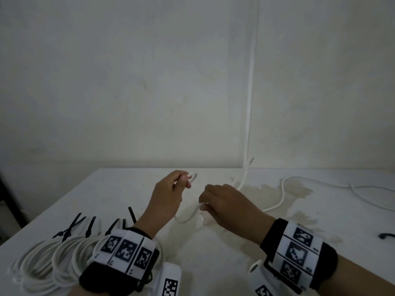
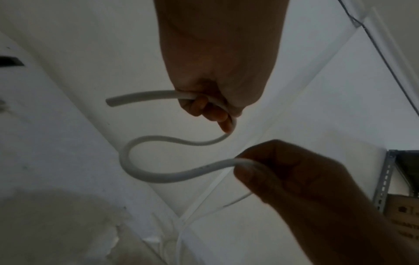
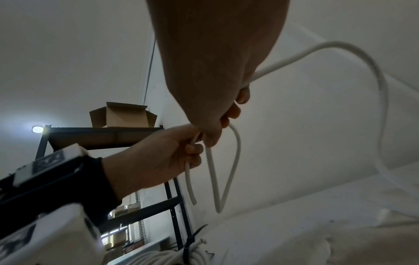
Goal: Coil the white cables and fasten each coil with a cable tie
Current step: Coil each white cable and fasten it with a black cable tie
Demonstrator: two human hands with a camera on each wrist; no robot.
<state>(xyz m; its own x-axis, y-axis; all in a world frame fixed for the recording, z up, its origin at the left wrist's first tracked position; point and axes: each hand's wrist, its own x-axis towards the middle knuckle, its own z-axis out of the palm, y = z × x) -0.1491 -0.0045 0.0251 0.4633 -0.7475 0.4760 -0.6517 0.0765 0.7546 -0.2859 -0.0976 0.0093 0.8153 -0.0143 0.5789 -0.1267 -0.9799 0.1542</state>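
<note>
**Both hands on one white cable above the bench**

One loose thin white round cable [image 1: 282, 193] is being worked. The left hand [image 1: 168, 195] has its grip clenched round the cable near its cut end, fingers curled over it; in the left wrist view the short free end [image 2: 136, 97] sticks out past that grip to one side. From the other side of the left grip the cable drops into one slack loop [image 2: 145, 172] hanging between the two hands and rises into the right hand [image 1: 226, 206], whose grip pinches it between thumb and curled fingers. Beyond the right grip the cable trails away over the white bench [image 1: 213, 263], curving off to the person's right.

Behind the left wrist, nearer the person than either grip, lie bundled coils of white cable [image 1: 47, 259], at least three, each cinched with a black plastic cable tie [image 1: 73, 226]; their exact number is hidden by the wrist band. A few black tie tails [image 1: 132, 214] stick up just beside them.
</note>
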